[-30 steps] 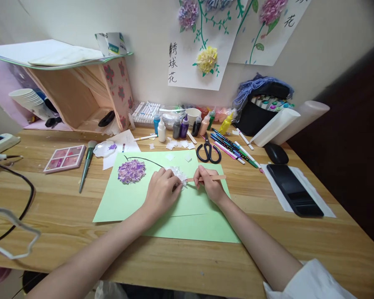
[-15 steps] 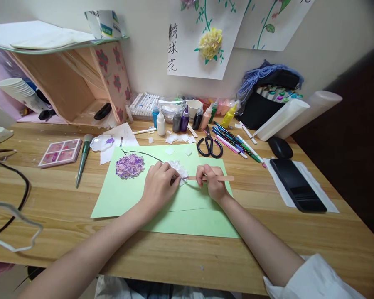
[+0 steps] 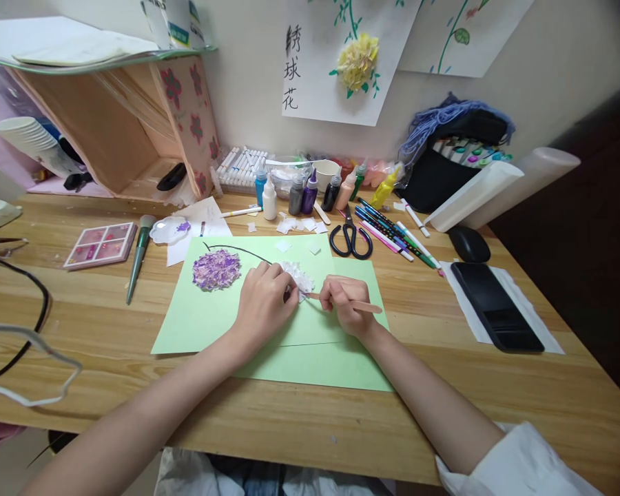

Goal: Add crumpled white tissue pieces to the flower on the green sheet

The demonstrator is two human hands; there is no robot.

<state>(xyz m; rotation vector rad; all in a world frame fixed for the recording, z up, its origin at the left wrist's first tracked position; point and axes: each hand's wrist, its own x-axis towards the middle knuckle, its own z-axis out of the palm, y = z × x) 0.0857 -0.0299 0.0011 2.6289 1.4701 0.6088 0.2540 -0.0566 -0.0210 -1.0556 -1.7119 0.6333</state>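
Green paper (image 3: 201,324) lies on the table with a purple paper-petal flower (image 3: 217,269) at its upper left and a drawn dark stem. A white petal cluster (image 3: 298,275) sits near its middle. My left hand (image 3: 266,296) rests at the left edge of this cluster, fingers bent together; what the fingertips pinch, if anything, is hidden. My right hand (image 3: 347,303) is closed around a flat wooden stick (image 3: 369,307), whose left tip touches the lower edge of the white cluster. Two small white paper squares (image 3: 284,245) lie above it on the green paper.
Behind the paper stand small glue bottles (image 3: 308,193), with black scissors (image 3: 350,238) and pens (image 3: 393,231) to their right. A phone (image 3: 496,306) and mouse (image 3: 469,244) are at the right. A brush (image 3: 140,258) and a palette (image 3: 100,245) lie at the left.
The stick's right end has tilted downward as my right hand turned slightly. My left hand stays beside the white cluster. The whole view has shifted a little.
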